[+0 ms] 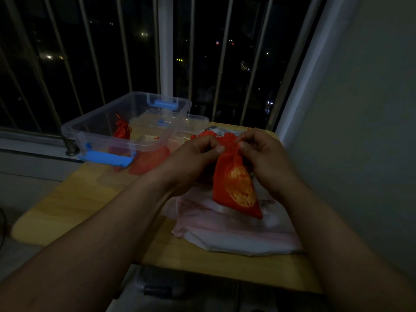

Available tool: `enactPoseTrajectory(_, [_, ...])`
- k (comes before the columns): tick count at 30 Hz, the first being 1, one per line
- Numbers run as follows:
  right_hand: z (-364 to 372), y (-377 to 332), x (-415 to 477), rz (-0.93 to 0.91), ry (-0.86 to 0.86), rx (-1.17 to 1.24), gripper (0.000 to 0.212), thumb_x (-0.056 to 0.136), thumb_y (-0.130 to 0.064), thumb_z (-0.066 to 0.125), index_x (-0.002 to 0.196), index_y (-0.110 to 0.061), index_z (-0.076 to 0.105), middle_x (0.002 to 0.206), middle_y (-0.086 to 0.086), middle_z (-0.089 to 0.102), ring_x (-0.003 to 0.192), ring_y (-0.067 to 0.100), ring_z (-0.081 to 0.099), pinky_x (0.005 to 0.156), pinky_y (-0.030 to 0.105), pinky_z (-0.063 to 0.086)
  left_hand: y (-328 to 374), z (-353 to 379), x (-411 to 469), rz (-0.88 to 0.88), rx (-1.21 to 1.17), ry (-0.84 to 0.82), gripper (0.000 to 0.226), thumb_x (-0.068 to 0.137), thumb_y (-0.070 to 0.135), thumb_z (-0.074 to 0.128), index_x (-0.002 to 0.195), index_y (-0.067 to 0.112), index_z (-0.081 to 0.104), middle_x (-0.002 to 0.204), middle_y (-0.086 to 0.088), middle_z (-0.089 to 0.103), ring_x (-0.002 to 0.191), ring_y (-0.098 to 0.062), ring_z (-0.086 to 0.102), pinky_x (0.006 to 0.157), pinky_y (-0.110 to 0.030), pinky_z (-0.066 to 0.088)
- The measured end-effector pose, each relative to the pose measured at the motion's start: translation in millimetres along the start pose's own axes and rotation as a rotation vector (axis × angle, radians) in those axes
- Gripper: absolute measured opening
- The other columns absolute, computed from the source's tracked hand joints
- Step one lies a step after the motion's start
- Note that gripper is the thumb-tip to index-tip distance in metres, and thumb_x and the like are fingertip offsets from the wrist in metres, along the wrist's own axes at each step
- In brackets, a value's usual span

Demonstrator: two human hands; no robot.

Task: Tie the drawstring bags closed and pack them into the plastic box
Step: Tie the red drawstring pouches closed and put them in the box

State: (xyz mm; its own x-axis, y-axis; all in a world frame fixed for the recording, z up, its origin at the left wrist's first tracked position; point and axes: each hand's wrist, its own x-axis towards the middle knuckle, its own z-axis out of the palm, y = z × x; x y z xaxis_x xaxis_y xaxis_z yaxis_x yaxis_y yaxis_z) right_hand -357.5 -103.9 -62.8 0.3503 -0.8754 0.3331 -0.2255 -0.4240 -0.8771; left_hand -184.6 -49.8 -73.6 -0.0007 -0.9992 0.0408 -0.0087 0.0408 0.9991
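A red drawstring bag (236, 183) with a gold pattern hangs above the table, its gathered neck held between both hands. My left hand (193, 154) pinches the neck from the left, and my right hand (261, 154) pinches it from the right. The clear plastic box (94, 124) with blue handles stands at the table's far left. Inside it sits a tied red bag (122, 130), and another red bag (150, 161) lies low in the box near its front wall. More red fabric (202, 134) shows behind my left hand.
White and pink plastic sheets or bags (236, 230) lie on the wooden table (90, 199) under my hands. The box's clear lid (193, 122) rests behind the box. A barred window is beyond the table, a wall to the right.
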Motion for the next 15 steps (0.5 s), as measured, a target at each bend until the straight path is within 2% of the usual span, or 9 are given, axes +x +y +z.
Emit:
enactPoseTrajectory(2, [-0.4, 0.5, 0.3, 0.011, 0.019, 0.019, 0.014, 0.104, -0.012, 0.055, 0.095, -0.018, 0.065, 0.074, -0.011, 0.064, 0.065, 0.003, 0.059, 0.06, 0.02, 0.049, -1.8, -0.9, 2.0, 0.025, 0.053, 0.034, 0.022, 0.106, 0.021, 0.055, 0.108, 0.0, 0.06, 0.097, -0.016, 0.063, 0.084, -0.026, 0.06, 0.077, -0.041, 0.052])
enactPoseTrajectory(3, [0.3, 0.7, 0.2, 0.018, 0.027, 0.03, 0.014, 0.104, -0.012, 0.054, 0.096, -0.016, 0.065, 0.073, -0.011, 0.063, 0.063, 0.003, 0.058, 0.057, 0.018, 0.048, -2.2, -0.9, 2.5, 0.028, 0.072, 0.043, 0.022, 0.106, 0.021, 0.055, 0.11, 0.0, 0.06, 0.095, -0.016, 0.062, 0.082, -0.025, 0.059, 0.077, -0.04, 0.051])
enactPoseTrajectory(5, [1.5, 2.4, 0.1, 0.031, 0.051, 0.047, 0.015, 0.104, -0.011, 0.053, 0.096, -0.015, 0.064, 0.073, -0.008, 0.062, 0.06, 0.004, 0.056, 0.055, 0.02, 0.047, -1.4, 0.9, 1.4, 0.023, 0.095, 0.054, 0.017, 0.106, 0.022, 0.054, 0.107, 0.006, 0.06, 0.086, -0.014, 0.06, 0.068, -0.02, 0.058, 0.063, -0.029, 0.051])
enactPoseTrajectory(6, [2.1, 2.8, 0.5, 0.035, 0.06, 0.048, 0.016, 0.105, -0.011, 0.053, 0.095, -0.017, 0.064, 0.071, -0.007, 0.062, 0.06, 0.005, 0.055, 0.055, 0.023, 0.046, -0.2, 1.9, 0.5, 0.02, 0.107, 0.066, 0.015, 0.106, 0.022, 0.054, 0.106, 0.008, 0.059, 0.085, -0.013, 0.059, 0.066, -0.017, 0.057, 0.058, -0.026, 0.049])
enactPoseTrajectory(7, [2.2, 3.5, 0.9, 0.039, 0.065, 0.044, 0.017, 0.105, -0.011, 0.053, 0.094, -0.019, 0.065, 0.07, -0.007, 0.062, 0.06, 0.007, 0.054, 0.055, 0.026, 0.046, -0.6, 2.2, 1.0, 0.021, 0.109, 0.077, 0.014, 0.106, 0.021, 0.054, 0.104, 0.009, 0.059, 0.086, -0.013, 0.059, 0.068, -0.019, 0.056, 0.058, -0.027, 0.048])
enactPoseTrajectory(10, [3.3, 4.0, 1.3, 0.065, 0.08, 0.051, 0.017, 0.105, -0.013, 0.054, 0.094, -0.02, 0.065, 0.074, -0.005, 0.065, 0.065, 0.014, 0.057, 0.059, 0.031, 0.047, -3.3, 2.7, 1.8, 0.017, 0.077, 0.093, 0.013, 0.106, 0.021, 0.055, 0.104, 0.009, 0.06, 0.094, -0.015, 0.063, 0.08, -0.025, 0.058, 0.073, -0.039, 0.054])
enactPoseTrajectory(12, [4.3, 2.7, 1.0, 0.089, 0.091, 0.067, 0.015, 0.104, -0.013, 0.055, 0.095, -0.018, 0.065, 0.074, -0.005, 0.066, 0.062, 0.01, 0.058, 0.056, 0.028, 0.047, -2.9, 3.6, 0.6, -0.007, 0.041, 0.088, 0.019, 0.106, 0.024, 0.055, 0.105, 0.006, 0.061, 0.102, -0.018, 0.068, 0.089, -0.032, 0.065, 0.09, -0.053, 0.056])
enactPoseTrajectory(13, [4.4, 2.0, 1.5, 0.089, 0.098, 0.054, 0.015, 0.104, -0.013, 0.055, 0.095, -0.018, 0.066, 0.075, -0.003, 0.067, 0.061, 0.01, 0.058, 0.055, 0.027, 0.048, -1.7, 3.4, 0.5, -0.025, 0.006, 0.074, 0.027, 0.107, 0.028, 0.054, 0.107, 0.003, 0.062, 0.108, -0.017, 0.071, 0.095, -0.034, 0.069, 0.096, -0.056, 0.054])
enactPoseTrajectory(15, [3.4, 1.4, 2.7, 0.073, 0.115, 0.013, 0.013, 0.103, -0.014, 0.056, 0.095, -0.018, 0.066, 0.082, 0.003, 0.068, 0.065, 0.013, 0.06, 0.056, 0.03, 0.049, 2.4, 2.5, -1.4, -0.069, -0.066, 0.01, 0.042, 0.107, 0.039, 0.051, 0.119, 0.002, 0.067, 0.115, -0.014, 0.076, 0.106, -0.03, 0.073, 0.098, -0.049, 0.057])
